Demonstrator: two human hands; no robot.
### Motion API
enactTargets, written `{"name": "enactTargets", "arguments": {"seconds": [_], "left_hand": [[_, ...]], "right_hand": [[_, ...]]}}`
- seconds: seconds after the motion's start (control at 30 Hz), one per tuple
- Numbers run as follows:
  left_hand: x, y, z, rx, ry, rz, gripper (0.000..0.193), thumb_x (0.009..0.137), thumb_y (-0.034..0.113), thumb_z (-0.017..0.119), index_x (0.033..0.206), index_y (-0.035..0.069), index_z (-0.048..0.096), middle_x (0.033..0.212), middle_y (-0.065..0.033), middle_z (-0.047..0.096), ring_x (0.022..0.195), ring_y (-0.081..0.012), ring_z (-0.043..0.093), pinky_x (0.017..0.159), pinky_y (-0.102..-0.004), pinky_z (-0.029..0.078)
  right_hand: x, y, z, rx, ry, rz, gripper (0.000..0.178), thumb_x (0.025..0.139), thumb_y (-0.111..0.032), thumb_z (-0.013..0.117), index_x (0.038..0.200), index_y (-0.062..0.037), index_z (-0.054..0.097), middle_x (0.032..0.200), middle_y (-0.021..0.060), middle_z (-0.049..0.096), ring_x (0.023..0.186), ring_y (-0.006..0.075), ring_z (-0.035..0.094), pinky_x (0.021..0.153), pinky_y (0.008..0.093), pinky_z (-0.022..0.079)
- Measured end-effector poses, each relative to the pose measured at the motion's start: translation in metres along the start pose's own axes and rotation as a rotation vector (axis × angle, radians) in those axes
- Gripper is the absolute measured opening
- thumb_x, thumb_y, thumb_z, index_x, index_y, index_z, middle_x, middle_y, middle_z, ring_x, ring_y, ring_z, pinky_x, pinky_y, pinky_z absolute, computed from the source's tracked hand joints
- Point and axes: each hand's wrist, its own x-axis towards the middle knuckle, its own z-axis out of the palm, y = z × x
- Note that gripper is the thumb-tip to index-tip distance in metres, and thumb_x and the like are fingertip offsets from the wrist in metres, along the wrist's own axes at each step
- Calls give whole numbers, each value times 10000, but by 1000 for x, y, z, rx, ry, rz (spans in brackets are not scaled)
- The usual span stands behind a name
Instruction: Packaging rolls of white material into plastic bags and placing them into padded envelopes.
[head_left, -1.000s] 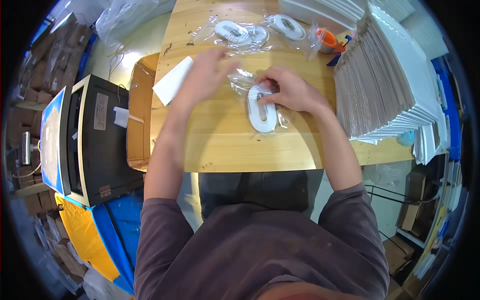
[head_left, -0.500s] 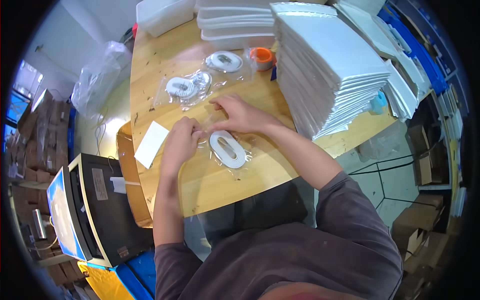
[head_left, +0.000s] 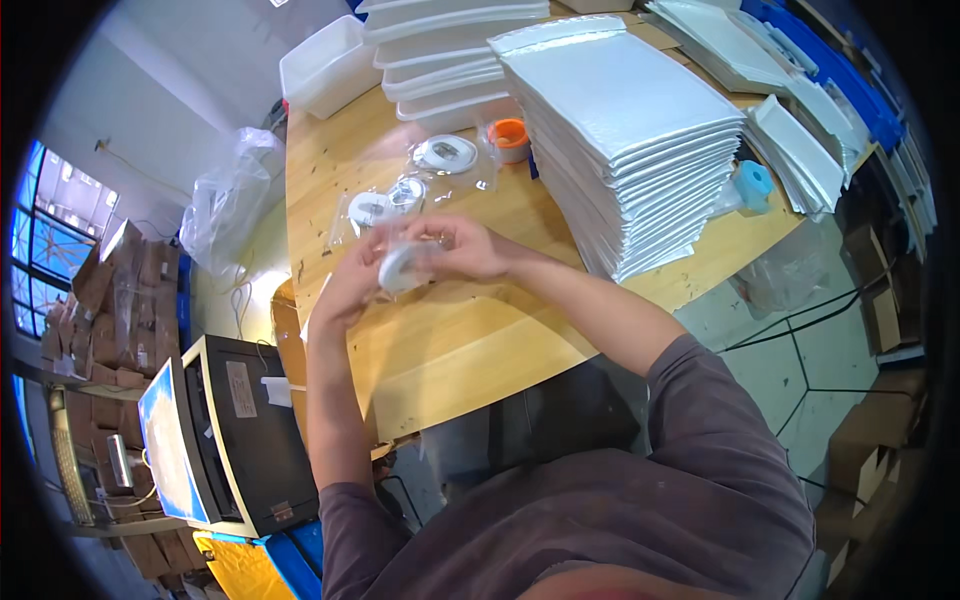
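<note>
Overhead, both hands [head_left: 415,262] lift a bagged white coil [head_left: 403,266] above the wooden table [head_left: 470,340].

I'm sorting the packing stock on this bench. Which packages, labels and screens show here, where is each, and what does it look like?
Clear bag with a white ring: held in both hands, left hand, right hand.
Clear bags with white rings: flat on the wooden table, beyond the hands.
White padded envelopes: tall stack, right of the hands.
Screen: lower left, glowing blue and white.
Black machine: beside the screen, bearing a pale rectangular label.
</note>
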Motion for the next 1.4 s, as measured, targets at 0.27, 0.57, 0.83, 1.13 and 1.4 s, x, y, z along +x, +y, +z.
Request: {"name": "enactTargets", "arguments": {"seconds": [0.27, 0.57, 0.83, 1.13, 1.4], "left_hand": [[54, 161, 39, 332, 440, 397, 353, 920, 326, 680, 1083, 18, 731, 1035, -106, 698, 984, -222, 628, 869, -326, 502], [162, 159, 149, 832, 212, 671, 430, 844, 474, 759, 1015, 80, 753, 1277, -159, 583, 1050, -307, 587, 934, -404, 479], [47, 152, 49, -529, 39, 677, 443, 987, 25, 622, 1386, 34, 428, 1164, -139, 633, 968, -192, 644, 842, -297, 553], [-3, -23, -32, 610, -277, -47, 411, 837, 81, 695, 1235, -16, 656, 1104, -102, 684, 918, -187, 625, 857, -285, 505], [-1, -38, -2, 508, 60, 135, 385, 826, 162, 680, 1181, 14, 679, 1059, -118, 700, 890, -216, 636, 805, -323, 527]], "right_hand": [[4, 10, -35, 1122, 235, 318, 409, 930, 32, 635, 1319, -57, 546, 1249, 92, 659, 1022, 167, 668, 900, 224, 515], [8, 3, -17, 933, 522, 512, 423, 934, 44, 623, 1335, -55, 530, 1218, 100, 647, 1019, 171, 653, 872, 290, 533], [-5, -7, -26, -48, 398, 380, 477, 926, 21, 623, 1380, -19, 484, 1266, 140, 620, 1087, 255, 639, 905, 338, 537], [13, 10, -31, -102, 659, 270, 396, 877, -24, 734, 1253, -6, 610, 1114, 118, 721, 958, 156, 670, 838, 259, 534], [12, -25, -26, -432, 208, 47, 269, 916, -57, 730, 1173, 11, 692, 1083, 57, 747, 844, 136, 663, 781, 228, 538]]}}
